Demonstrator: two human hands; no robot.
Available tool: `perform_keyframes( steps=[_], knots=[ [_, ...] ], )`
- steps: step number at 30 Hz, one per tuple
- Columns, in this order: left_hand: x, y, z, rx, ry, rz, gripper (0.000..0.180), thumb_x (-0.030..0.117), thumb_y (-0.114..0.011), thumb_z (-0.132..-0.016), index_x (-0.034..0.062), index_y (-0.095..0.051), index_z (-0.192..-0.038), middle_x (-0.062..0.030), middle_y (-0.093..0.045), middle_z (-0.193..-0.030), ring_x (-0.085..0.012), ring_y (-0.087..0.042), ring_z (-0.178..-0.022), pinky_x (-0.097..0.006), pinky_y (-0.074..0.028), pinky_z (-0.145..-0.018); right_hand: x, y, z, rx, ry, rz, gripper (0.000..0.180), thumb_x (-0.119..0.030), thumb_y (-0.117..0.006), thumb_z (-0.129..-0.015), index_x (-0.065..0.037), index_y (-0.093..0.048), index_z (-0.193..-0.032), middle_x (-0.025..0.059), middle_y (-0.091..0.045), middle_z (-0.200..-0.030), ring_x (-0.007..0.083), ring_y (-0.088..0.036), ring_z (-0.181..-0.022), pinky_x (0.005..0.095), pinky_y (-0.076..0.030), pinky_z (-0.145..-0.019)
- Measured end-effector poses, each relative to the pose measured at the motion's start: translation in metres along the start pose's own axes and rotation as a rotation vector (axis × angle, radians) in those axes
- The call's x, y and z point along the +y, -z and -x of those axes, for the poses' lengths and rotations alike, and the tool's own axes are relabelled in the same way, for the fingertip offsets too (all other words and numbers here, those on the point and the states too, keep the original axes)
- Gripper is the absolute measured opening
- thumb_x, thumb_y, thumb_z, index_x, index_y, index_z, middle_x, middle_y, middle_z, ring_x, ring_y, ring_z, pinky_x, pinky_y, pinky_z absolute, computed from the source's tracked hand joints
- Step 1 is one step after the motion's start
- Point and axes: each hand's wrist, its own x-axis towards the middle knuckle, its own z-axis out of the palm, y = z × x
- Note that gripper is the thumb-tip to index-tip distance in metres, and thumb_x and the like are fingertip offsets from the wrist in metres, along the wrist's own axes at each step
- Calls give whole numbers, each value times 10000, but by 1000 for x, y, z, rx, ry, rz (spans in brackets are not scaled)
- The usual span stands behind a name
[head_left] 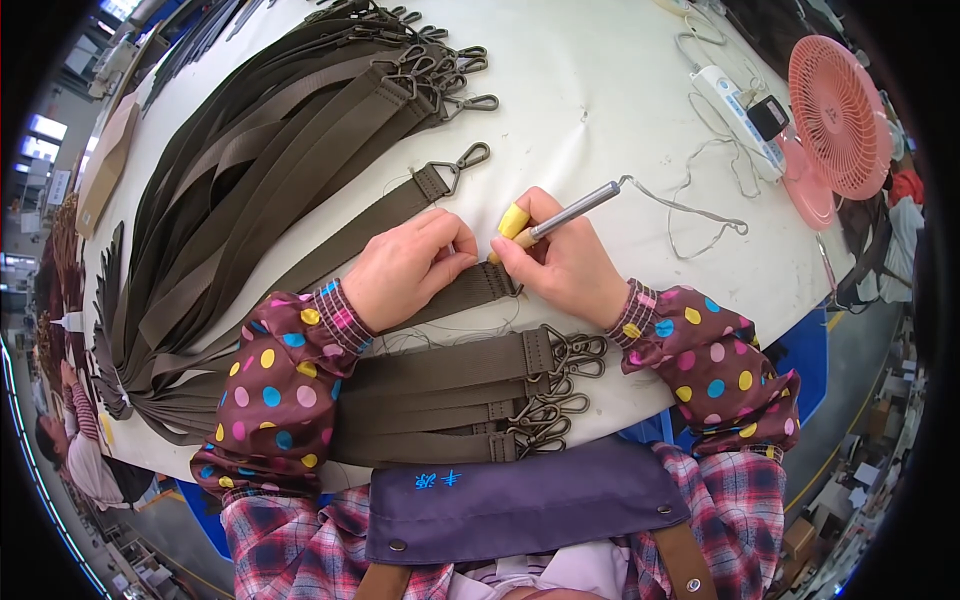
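My right hand [572, 262] grips a corded pen-shaped tool [585, 205] with a silver barrel and a tan lower part. A yellow finger cover [513, 220] sits on one of its fingers. The tool's tip points down at the stitched end of a dark olive webbing strap [488, 283]. Just left of it, my left hand [410, 262] is closed in a pinch above the same strap; whatever lies between its fingertips is too small to make out. Beyond both hands lies another strap [405, 203] with a metal snap hook [473, 156] on its end.
A thick bundle of straps with hooks [270, 130] fills the left of the white table [600, 110]. More hooked straps [450, 372] lie close to me, among loose threads. At the right stand a pink fan [838, 118] and a white power strip [738, 118] with trailing cords.
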Motion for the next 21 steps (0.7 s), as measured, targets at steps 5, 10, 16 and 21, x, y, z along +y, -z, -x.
perform_keyframes(
  steps=[5,10,16,21],
  knots=[
    [-1,1,1,-8,3,23,110,139,-615,-867,69,-552,-923,-79,-547,-867,-213,-607,-727,-331,-489,-643,1,0,0,1,-10,-18,160,-92,-617,-879,-31,-471,-905,10,-580,-730,28,-519,-613,183,-412,-521],
    [19,7,16,-4,88,-411,397,368,-722,-776,95,-518,-979,-68,-507,-953,-235,-608,-764,-352,-501,-631,5,-1,0,119,71,-145,210,-143,-639,-857,-36,-460,-877,35,-591,-643,70,-532,-534,229,-415,-489],
    [20,5,23,22,70,-435,347,289,-755,-725,99,-505,-876,-37,-515,-847,-232,-593,-729,-341,-484,-594,-4,5,1,153,148,-218,175,-105,-623,-864,-36,-464,-894,22,-621,-709,40,-546,-598,199,-419,-524],
    [24,-5,26,162,-156,-840,229,145,-702,-754,115,-484,-816,-13,-497,-796,-210,-579,-691,-331,-461,-525,-7,9,5,128,295,-168,158,-88,-607,-868,-33,-462,-901,28,-623,-744,37,-553,-622,190,-418,-531]
  ],
)
